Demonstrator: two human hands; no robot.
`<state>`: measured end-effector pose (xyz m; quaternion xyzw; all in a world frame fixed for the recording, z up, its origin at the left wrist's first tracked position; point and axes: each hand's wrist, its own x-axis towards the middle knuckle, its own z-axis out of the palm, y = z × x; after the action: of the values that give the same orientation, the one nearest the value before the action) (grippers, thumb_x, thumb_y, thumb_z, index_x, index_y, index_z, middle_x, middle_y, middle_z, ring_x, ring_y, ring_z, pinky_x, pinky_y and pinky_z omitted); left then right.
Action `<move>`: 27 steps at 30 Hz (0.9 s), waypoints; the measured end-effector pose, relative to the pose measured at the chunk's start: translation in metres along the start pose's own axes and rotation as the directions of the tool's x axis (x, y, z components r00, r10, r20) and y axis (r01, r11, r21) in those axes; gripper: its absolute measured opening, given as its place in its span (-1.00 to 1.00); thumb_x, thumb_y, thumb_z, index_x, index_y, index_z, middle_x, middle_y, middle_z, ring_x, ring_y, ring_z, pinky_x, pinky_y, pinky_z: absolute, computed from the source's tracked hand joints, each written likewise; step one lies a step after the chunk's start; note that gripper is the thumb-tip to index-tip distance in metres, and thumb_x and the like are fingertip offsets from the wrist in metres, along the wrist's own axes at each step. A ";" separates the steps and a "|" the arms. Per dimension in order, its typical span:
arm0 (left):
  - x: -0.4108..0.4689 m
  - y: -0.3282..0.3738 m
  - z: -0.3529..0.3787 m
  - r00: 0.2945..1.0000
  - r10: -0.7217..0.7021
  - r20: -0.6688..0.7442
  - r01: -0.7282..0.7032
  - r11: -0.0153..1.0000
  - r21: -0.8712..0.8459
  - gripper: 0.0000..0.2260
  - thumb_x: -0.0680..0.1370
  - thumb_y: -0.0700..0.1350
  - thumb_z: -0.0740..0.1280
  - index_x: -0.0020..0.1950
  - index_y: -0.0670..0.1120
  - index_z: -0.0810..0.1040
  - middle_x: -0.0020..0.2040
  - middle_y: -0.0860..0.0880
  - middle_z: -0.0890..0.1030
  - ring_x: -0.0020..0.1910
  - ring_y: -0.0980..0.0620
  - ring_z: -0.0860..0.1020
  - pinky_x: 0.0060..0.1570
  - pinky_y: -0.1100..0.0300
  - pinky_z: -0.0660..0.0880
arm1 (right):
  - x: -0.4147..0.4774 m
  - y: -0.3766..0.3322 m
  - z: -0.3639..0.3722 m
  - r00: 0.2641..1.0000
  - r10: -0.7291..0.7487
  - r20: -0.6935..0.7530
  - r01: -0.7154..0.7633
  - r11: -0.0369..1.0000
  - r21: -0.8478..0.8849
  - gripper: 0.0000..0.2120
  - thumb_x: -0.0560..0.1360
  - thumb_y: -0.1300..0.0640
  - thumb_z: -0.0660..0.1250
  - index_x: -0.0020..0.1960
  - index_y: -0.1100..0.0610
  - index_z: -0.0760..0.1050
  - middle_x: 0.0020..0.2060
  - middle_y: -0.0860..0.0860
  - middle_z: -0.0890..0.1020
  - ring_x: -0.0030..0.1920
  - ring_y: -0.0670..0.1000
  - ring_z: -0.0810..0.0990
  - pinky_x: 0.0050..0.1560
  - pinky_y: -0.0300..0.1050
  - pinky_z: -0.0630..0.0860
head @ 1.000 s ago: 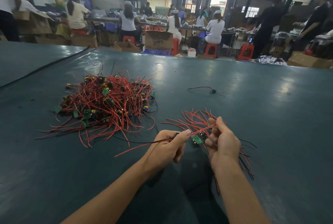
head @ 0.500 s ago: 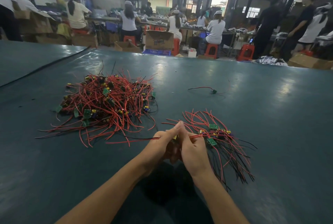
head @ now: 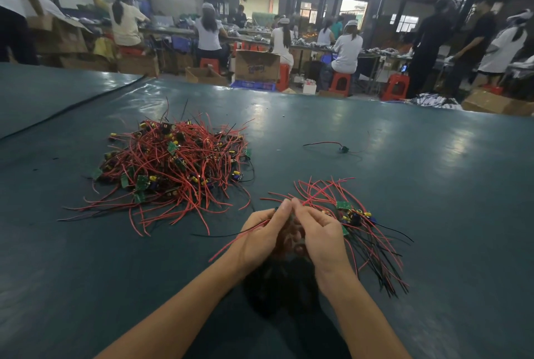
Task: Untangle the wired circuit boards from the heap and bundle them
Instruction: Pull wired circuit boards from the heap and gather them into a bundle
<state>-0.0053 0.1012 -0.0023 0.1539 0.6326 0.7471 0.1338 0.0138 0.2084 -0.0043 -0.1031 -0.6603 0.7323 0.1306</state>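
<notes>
Over the green worktop (head: 433,185) I see the left hand (head: 260,238) and right hand (head: 322,238) fingertip to fingertip, each pinching red wire (head: 318,195); the heap (head: 173,165) lies to their left, the bundle (head: 364,222) beside the right hand.

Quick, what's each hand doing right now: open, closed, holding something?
Left hand: closed, pinching red and black wires.
Right hand: closed, pinching a red wire.

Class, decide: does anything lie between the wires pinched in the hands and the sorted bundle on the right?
Nothing visible does. The left hand and right hand pinch the wires right at the left edge of the bundle; the heap lies off to the left, clear of that path.
</notes>
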 end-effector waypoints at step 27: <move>0.019 -0.012 -0.090 0.799 0.491 -0.346 0.241 0.267 0.933 -0.29 0.43 0.12 0.42 0.51 0.06 0.20 0.55 -0.26 -0.14 0.49 -0.24 0.00 0.39 -0.19 0.10 | 0.011 0.004 -0.035 0.931 -0.364 0.019 0.266 0.643 -0.718 -0.82 0.52 0.03 0.38 0.10 0.01 0.62 -0.17 -0.16 0.56 -0.20 -0.09 0.51 -0.14 -0.10 0.47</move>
<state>-0.0591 0.0294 -0.0269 0.0193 0.9406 0.2283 -0.2506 0.0149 0.2444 -0.0117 -0.0750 -0.8884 0.3789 0.2482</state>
